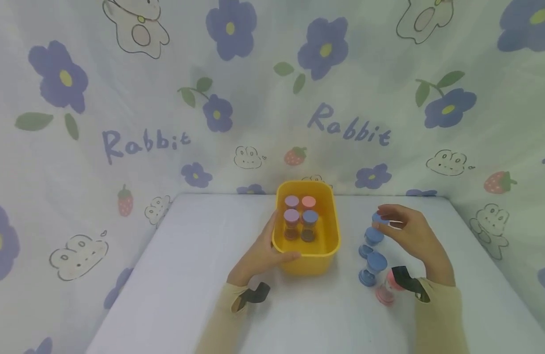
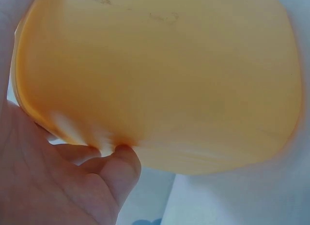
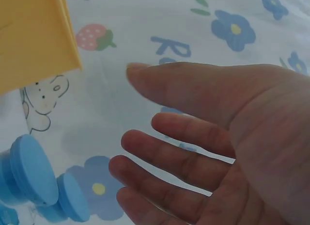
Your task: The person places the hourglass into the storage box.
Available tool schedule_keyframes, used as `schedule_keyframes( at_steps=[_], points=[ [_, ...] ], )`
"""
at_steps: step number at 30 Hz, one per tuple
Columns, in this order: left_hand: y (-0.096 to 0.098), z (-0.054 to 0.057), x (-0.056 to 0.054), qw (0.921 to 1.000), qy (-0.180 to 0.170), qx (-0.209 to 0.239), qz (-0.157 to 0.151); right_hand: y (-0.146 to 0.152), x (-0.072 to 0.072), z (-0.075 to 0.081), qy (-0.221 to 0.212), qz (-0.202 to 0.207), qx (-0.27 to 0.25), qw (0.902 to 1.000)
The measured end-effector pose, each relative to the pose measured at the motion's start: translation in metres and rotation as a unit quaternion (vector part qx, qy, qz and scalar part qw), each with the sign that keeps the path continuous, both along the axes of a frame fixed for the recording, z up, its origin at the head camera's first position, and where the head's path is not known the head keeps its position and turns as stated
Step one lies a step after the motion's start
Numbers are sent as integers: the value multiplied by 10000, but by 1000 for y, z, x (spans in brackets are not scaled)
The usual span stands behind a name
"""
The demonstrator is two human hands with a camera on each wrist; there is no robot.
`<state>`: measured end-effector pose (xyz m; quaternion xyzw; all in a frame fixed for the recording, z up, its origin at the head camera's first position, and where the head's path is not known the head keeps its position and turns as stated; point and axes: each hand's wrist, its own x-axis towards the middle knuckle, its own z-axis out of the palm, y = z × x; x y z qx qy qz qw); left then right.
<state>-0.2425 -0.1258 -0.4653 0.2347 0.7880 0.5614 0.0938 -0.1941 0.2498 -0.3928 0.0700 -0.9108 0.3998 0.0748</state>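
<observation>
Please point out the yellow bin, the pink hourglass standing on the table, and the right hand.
Yellow bin [image 1: 310,266]: head view, on its outer front wall.
Pink hourglass [image 1: 388,288]: head view, on its middle, between the end caps.
Right hand [image 1: 412,234]: head view, on the back of the hand.

A curtained booth, rabbit-print fabric [image 1: 263,98] hanging around a white table [image 1: 179,270].

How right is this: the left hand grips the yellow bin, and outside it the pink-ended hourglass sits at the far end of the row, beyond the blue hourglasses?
One slip: the pink-ended hourglass sits at the near end, closer to the person than the blue hourglasses, as the head view shows. The left hand does grip the yellow bin.
</observation>
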Motion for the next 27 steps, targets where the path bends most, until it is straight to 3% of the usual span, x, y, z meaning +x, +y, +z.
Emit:
schedule_keyframes(
  at_steps=[14, 20, 27],
  points=[
    [-1, 3, 3, 9993, -227, -253, 147, 16, -8, -20, -642, 315, -7, 9974],
    [-1, 3, 3, 9996, -203, -163, 64, 17, -12, -28, -843, 546, -82, 9949],
    [0, 2, 0, 9998, -168, -89, -51, 19, -17, -36, -1035, 538, 75, 9931]
  ],
)
